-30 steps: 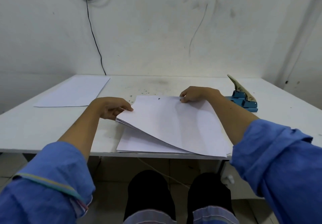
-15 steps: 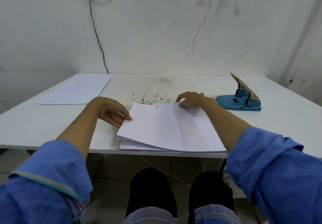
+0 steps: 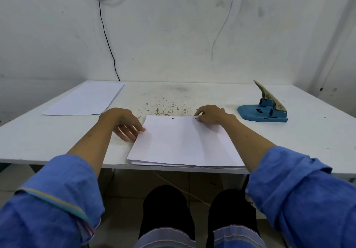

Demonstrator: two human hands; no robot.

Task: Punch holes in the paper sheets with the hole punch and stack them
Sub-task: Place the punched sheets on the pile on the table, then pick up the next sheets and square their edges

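The punched paper stack (image 3: 183, 141) lies flat at the table's (image 3: 38, 136) near edge, between both hands. The left hand (image 3: 123, 122), fingers relaxed, touches its left edge; the right hand (image 3: 210, 114) pinches its far right corner. The hole punch (image 3: 264, 109) sits well right.

A stack of white paper sheets (image 3: 183, 143) lies flat at the near edge, its top sheet showing two punched holes along the far side. The blue hole punch (image 3: 264, 110) stands well to its right, its pale lever raised. A separate sheet (image 3: 84, 99) lies flat at far left.
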